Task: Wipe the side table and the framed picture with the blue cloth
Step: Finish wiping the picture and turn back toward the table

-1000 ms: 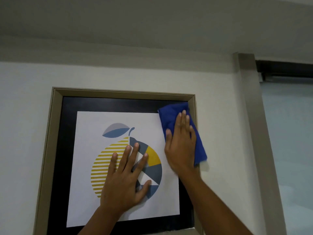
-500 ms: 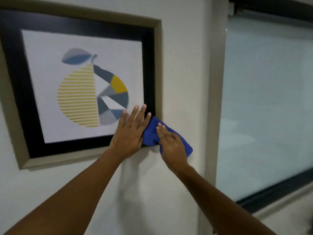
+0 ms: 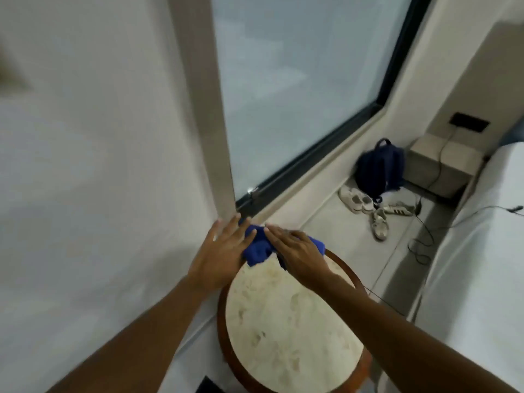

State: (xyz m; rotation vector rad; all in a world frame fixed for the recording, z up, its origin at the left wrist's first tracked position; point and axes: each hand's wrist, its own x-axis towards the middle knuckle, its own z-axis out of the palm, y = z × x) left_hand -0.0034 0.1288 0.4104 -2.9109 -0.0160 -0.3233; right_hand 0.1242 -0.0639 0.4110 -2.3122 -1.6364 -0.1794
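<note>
A pale wall [image 3: 93, 171] fills the left half of the frame, and a big frosted window [image 3: 289, 89] with a dark lower frame takes the upper centre. At the right edge lies a bed [image 3: 487, 251] under a white sheet. Low in the centre stands the round side counter [image 3: 289, 330], a cream marble top inside a reddish-brown wooden rim, set just beside the wall. Two bare forearms reach in from the bottom corners and meet at the top rim of that counter. The left hand [image 3: 219, 251] is spread flat, its fingers [image 3: 226, 228] released and pointing up toward the window frame, the thumb side touching the blue cloth [image 3: 258, 246]. The right hand [image 3: 295, 251] lies palm down on the cloth with fingers straight, pressing rather than grasping it. The cloth is bunched between and under the two hands at the counter's upper edge; whether it rests on the marble I cannot tell. On the grey floor in the right middle sit a dark blue backpack [image 3: 380, 165], white sneakers [image 3: 368, 208] scattered below it, and a thin black cable [image 3: 422, 236]
</note>
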